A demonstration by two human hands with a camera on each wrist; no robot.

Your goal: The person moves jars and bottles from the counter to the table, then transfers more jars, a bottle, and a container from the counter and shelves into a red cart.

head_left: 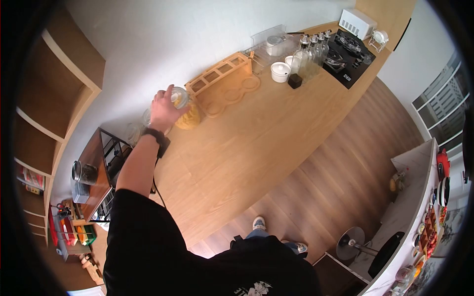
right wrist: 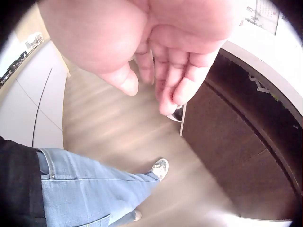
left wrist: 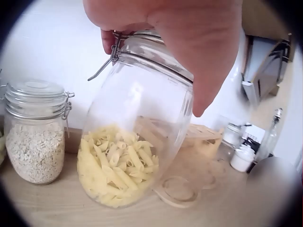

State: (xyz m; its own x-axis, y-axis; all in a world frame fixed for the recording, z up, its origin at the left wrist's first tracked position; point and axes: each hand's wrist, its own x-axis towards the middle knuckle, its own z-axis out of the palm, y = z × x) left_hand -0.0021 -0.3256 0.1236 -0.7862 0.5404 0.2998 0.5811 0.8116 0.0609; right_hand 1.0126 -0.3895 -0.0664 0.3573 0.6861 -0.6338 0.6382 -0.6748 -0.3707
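My left hand (head_left: 165,109) grips the lid end of a clip-top glass jar (head_left: 190,120) from above. The jar leans in the left wrist view, close over the wooden counter, and yellow penne (left wrist: 118,165) fills its lower half. To its left in that view stands a similar jar of oats (left wrist: 37,151). A wooden rack (head_left: 219,74) with a round-recessed wooden tray (head_left: 252,84) lies just beyond the penne jar. Outside the head view, my right hand (right wrist: 161,52) hangs beside the body above the floor, fingers loosely bent, holding nothing.
Farther along the counter (head_left: 232,143) are a white lidded pot (head_left: 280,72), several glass bottles (head_left: 311,59) and a black gas hob (head_left: 348,56). A dark shelf unit (head_left: 96,172) with a jar on top stands near my left arm. Behind is a round-based stool (head_left: 350,242).
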